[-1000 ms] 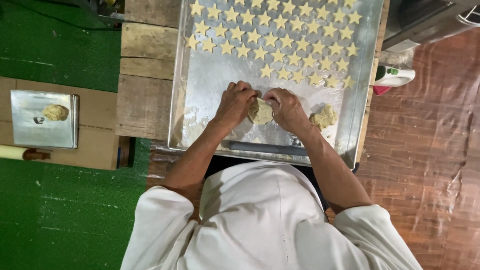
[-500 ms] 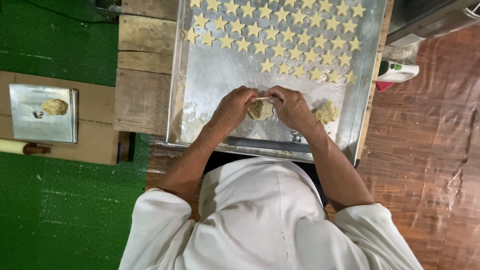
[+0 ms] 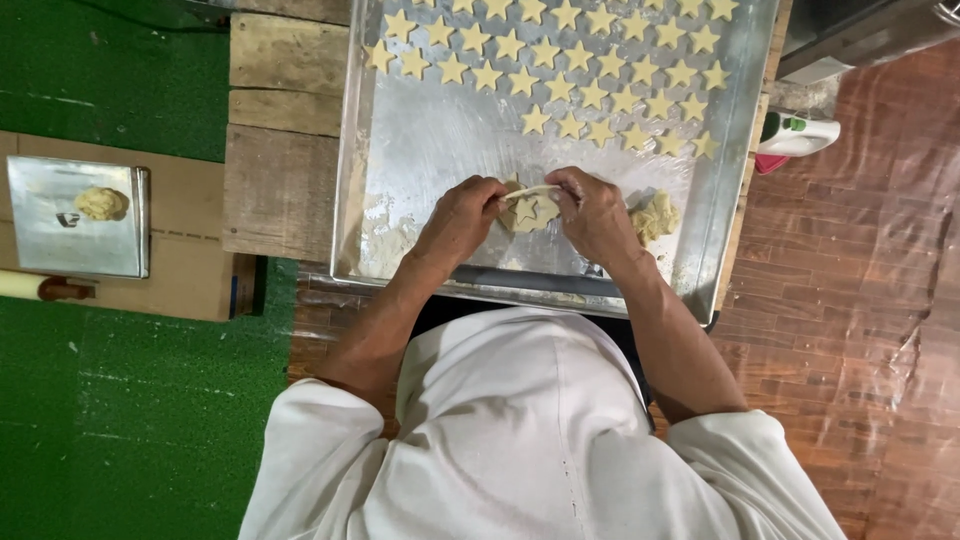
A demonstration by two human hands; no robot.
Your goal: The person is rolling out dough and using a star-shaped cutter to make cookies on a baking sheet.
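At the far left a small steel tray holds a dough lump. Mid-frame on the baking sheet, your left hand and right hand pinch a dough strip off the star; peel gently. Scrap dough lies right.

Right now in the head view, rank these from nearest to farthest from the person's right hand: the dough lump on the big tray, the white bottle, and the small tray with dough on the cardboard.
1. dough lump, on the big tray just beside the right hand.
2. white bottle, past the tray's right edge.
3. small tray, far off on the left.
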